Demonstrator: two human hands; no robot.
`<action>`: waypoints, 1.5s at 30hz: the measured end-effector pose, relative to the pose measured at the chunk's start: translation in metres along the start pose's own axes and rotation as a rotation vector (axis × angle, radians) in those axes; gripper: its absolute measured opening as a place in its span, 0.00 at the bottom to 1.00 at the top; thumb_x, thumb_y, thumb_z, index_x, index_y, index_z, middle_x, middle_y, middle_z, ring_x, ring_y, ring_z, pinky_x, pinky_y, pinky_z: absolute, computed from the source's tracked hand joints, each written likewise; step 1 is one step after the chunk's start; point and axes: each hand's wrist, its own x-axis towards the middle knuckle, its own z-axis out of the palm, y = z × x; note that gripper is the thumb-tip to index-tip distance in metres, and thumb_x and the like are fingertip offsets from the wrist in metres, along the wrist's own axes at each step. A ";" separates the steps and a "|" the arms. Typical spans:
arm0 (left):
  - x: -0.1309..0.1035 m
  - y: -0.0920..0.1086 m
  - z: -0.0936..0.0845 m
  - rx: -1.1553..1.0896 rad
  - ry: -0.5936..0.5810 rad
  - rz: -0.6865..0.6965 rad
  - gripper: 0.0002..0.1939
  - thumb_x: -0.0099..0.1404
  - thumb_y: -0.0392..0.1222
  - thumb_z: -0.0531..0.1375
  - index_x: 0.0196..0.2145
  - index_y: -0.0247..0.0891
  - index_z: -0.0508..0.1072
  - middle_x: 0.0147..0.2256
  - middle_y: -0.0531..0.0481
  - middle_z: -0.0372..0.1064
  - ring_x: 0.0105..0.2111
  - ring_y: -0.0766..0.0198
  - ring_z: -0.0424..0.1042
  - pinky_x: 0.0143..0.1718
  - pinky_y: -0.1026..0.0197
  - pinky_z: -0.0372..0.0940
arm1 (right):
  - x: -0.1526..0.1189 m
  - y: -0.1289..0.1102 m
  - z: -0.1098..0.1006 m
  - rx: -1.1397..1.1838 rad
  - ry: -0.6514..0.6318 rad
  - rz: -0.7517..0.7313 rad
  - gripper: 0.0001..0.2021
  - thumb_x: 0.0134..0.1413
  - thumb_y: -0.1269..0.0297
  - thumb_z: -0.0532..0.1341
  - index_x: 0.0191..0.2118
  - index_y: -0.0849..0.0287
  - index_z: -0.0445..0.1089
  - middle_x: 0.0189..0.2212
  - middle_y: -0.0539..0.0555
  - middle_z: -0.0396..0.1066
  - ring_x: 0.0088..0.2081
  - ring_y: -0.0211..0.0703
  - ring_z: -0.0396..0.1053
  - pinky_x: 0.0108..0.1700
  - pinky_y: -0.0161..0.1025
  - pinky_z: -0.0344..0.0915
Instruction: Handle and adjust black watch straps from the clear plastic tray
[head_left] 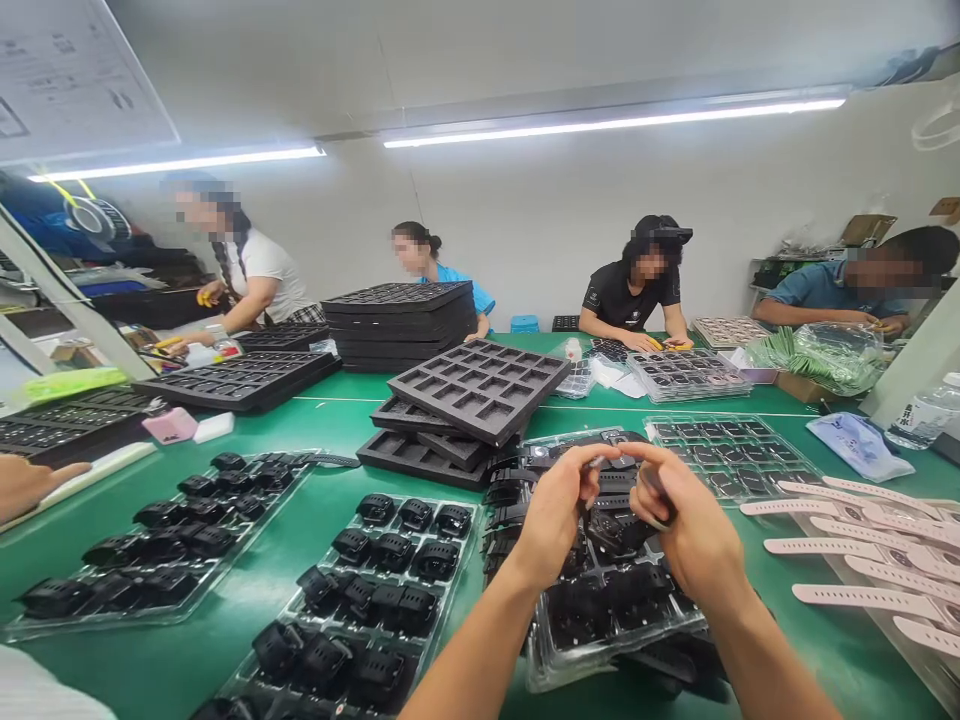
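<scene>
Both my hands are raised over a clear plastic tray (544, 660) of black watches, their fingertips meeting. Fingers curled, my left hand (559, 515) is closed on one side of a black watch (611, 532). My right hand (694, 530) is closed on its other side, with a dark strap part showing by the fingers. My fingers cover much of this watch, so its exact outline against the watches below is hard to tell. More black watches (607, 600) sit in the tray's compartments beneath my hands.
To the left lie two more trays of black watches (390, 550) (161, 540). Black foam trays (480, 390) are stacked loosely ahead. Pink-strapped watches (862, 550) spread at right, near a water bottle (926, 412). Several people sit across the green table (292, 560); another person's hand (34, 485) is at far left.
</scene>
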 end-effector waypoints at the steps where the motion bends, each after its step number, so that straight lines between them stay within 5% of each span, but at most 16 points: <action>1: -0.001 0.000 0.001 -0.020 -0.019 -0.007 0.30 0.72 0.63 0.51 0.50 0.36 0.77 0.30 0.49 0.63 0.30 0.64 0.61 0.33 0.61 0.63 | 0.000 0.002 0.002 0.021 0.054 0.004 0.13 0.62 0.48 0.63 0.45 0.49 0.74 0.29 0.47 0.58 0.28 0.40 0.55 0.30 0.37 0.59; 6: -0.006 0.001 0.012 -0.111 0.023 -0.049 0.24 0.65 0.57 0.66 0.52 0.41 0.71 0.40 0.47 0.71 0.37 0.64 0.70 0.40 0.62 0.68 | -0.001 0.007 0.013 0.105 0.101 0.020 0.14 0.55 0.50 0.71 0.35 0.52 0.71 0.31 0.49 0.65 0.31 0.40 0.61 0.33 0.36 0.63; 13: -0.004 0.007 0.014 -0.011 0.037 -0.043 0.21 0.59 0.55 0.70 0.42 0.36 0.78 0.41 0.43 0.77 0.38 0.60 0.76 0.41 0.60 0.72 | 0.003 0.010 0.016 0.185 0.071 0.030 0.16 0.51 0.49 0.73 0.32 0.54 0.71 0.26 0.48 0.66 0.28 0.39 0.61 0.30 0.35 0.60; 26: 0.000 0.005 0.008 0.069 -0.039 -0.068 0.20 0.57 0.51 0.71 0.44 0.37 0.82 0.42 0.41 0.81 0.42 0.52 0.79 0.46 0.54 0.74 | 0.004 0.005 0.010 0.143 0.073 0.054 0.18 0.50 0.50 0.73 0.42 0.49 0.71 0.28 0.47 0.67 0.27 0.39 0.63 0.29 0.32 0.62; 33: 0.000 -0.001 0.010 0.088 -0.076 -0.058 0.19 0.62 0.52 0.68 0.46 0.37 0.82 0.44 0.41 0.81 0.44 0.52 0.78 0.48 0.54 0.72 | -0.004 0.004 0.007 -0.150 0.067 0.005 0.20 0.61 0.44 0.64 0.53 0.47 0.75 0.44 0.54 0.72 0.43 0.49 0.69 0.46 0.42 0.68; 37: -0.002 -0.002 0.013 0.088 -0.106 -0.026 0.21 0.65 0.56 0.65 0.46 0.37 0.82 0.40 0.42 0.80 0.37 0.56 0.77 0.40 0.57 0.73 | -0.008 0.002 0.009 -0.127 0.008 0.029 0.23 0.66 0.41 0.55 0.61 0.43 0.69 0.40 0.52 0.69 0.37 0.46 0.67 0.43 0.42 0.68; 41: -0.002 0.000 0.012 0.070 -0.152 -0.046 0.19 0.64 0.56 0.65 0.40 0.37 0.83 0.38 0.43 0.80 0.36 0.56 0.76 0.40 0.58 0.72 | -0.002 -0.009 0.000 -0.209 -0.158 0.046 0.20 0.66 0.42 0.57 0.49 0.48 0.78 0.42 0.54 0.70 0.40 0.49 0.67 0.44 0.43 0.67; 45: 0.000 0.001 0.013 0.037 -0.161 -0.076 0.20 0.63 0.57 0.66 0.41 0.38 0.84 0.37 0.44 0.80 0.38 0.56 0.74 0.43 0.57 0.68 | 0.004 -0.023 -0.010 -0.314 -0.145 -0.042 0.12 0.58 0.49 0.67 0.34 0.50 0.81 0.33 0.52 0.66 0.37 0.47 0.65 0.37 0.40 0.65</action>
